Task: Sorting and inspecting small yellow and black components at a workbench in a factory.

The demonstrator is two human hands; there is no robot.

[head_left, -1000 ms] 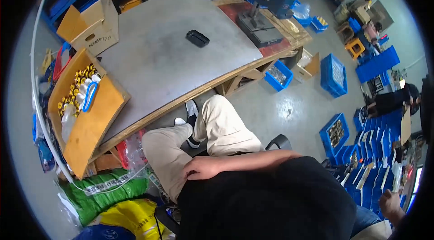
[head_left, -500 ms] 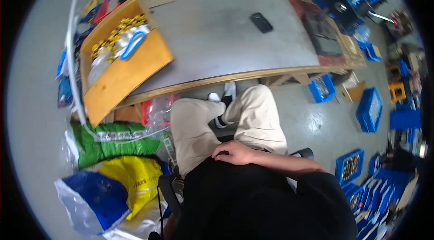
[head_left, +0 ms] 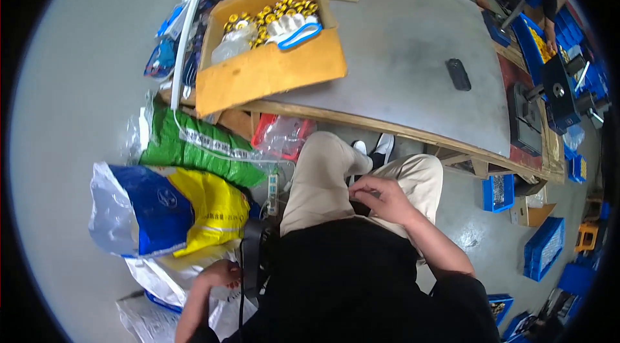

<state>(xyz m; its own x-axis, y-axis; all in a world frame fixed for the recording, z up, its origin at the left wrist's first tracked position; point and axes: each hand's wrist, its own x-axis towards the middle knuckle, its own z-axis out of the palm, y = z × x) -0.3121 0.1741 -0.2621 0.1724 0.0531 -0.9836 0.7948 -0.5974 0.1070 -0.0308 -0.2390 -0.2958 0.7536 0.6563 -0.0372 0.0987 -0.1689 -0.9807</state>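
My right hand (head_left: 382, 197) hovers over my lap with fingers loosely curled and thumb drawn in; nothing shows in it. Down at my left side, my left hand (head_left: 221, 274) is beside the black chair armrest (head_left: 253, 256) and a white plastic bag (head_left: 165, 278). Its fingers curl inward, partly hidden, and whatever they may hold cannot be made out. A blue and yellow sack (head_left: 216, 204) lies just beyond that hand. On the grey-topped table (head_left: 407, 39) ahead stands an open cardboard box (head_left: 271, 78) of yellow and black parts, with a white blue-cuffed glove (head_left: 300, 33) on top.
A black phone-like device (head_left: 459, 75) lies on the table. Left of my legs are a green sack (head_left: 200, 149), a power strip (head_left: 273, 194) and a white cable. Blue crates (head_left: 544, 249) stand on the floor at right. Another person's hand (head_left: 551, 46) is at a yellow-filled bin.
My view has swung left, so the table and box appear farther right. My left hand has come into sight beside the armrest. My right hand has lifted forward from my lap.
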